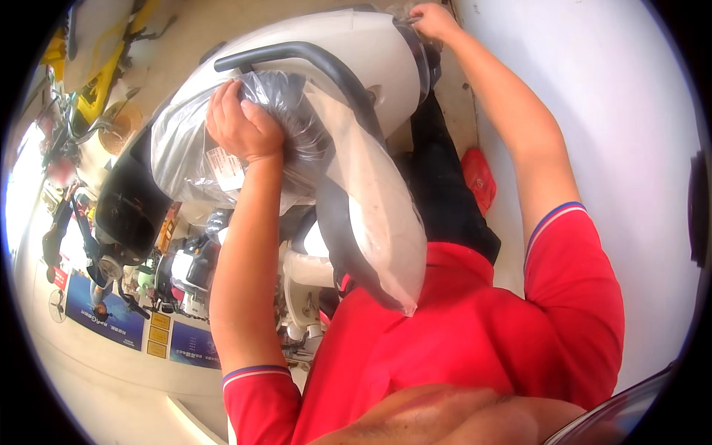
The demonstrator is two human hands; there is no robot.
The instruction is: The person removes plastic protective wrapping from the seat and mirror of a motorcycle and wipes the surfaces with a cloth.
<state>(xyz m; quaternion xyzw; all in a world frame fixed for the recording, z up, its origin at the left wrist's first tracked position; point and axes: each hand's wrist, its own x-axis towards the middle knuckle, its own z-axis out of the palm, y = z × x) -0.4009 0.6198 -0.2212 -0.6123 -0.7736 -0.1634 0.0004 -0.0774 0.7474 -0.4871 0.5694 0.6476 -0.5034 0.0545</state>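
Note:
A white scooter (326, 37) stands in front of me, its seat (285, 96) covered in clear plastic wrapping (185, 159). My left hand (245, 126) lies on the wrapped seat, its palm down and fingers stretched out, just above a white printed label (225, 167). A loose end of the wrapping (371, 230) hangs toward my red shirt. Over the seat curves a black grab rail (297, 50). Reaching far forward on the right, my right hand (434, 21) has its fingers closed at the scooter's dark tail end (423, 55). What they grip is too small to tell.
A white wall (593, 89) runs close along my right. On the floor beside it lies a red plastic bag (478, 179). Several parked scooters (189, 271) crowd the left side, with a yellow frame (96, 93) farther off and a blue poster (104, 311) on the wall.

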